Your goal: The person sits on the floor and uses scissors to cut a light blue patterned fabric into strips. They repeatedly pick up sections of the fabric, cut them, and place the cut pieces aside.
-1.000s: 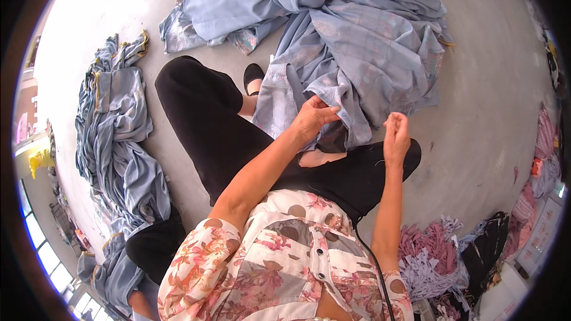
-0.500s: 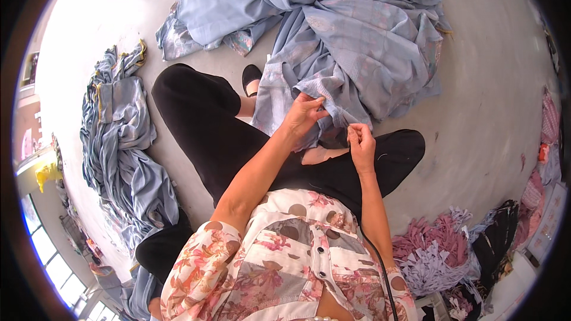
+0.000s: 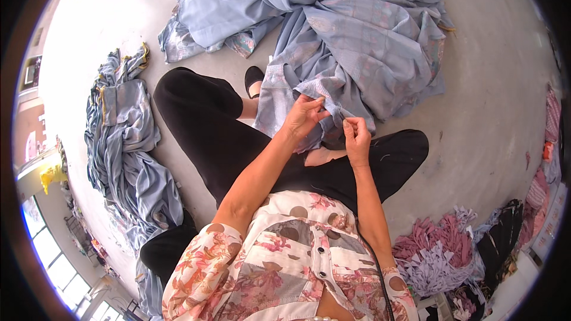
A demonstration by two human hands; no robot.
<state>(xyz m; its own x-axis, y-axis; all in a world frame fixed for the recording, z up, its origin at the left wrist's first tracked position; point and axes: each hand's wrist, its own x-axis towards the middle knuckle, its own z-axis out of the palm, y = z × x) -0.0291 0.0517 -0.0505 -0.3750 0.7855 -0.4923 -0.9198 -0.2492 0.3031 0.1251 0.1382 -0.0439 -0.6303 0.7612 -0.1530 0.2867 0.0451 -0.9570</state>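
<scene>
A large heap of blue-grey patterned cloth (image 3: pixel 369 41) lies on the floor in front of me, and its near end reaches between my bent legs. My left hand (image 3: pixel 305 116) is closed on a gathered edge of this cloth, thumb and fingers pinching it. Just to the right, my right hand (image 3: pixel 357 141) is closed too, its thumb and fingertips pressed together at the cloth's edge. A small dark spot shows at those fingertips; whether it is a tool or a shadow, I cannot make out.
On the left lies a long pile of similar blue cloth (image 3: pixel 128 148) with yellow edging, beside another person's dark-clothed knee (image 3: pixel 163 255). Pink and lilac fabric strips (image 3: pixel 437 255) are heaped at the lower right, next to black cloth (image 3: pixel 502 238). A dark cord (image 3: pixel 380 267) hangs along my right side.
My right hand has moved slightly up and left, closer to my left hand. The left hand keeps its pinch on the cloth. The view has shifted a little.
</scene>
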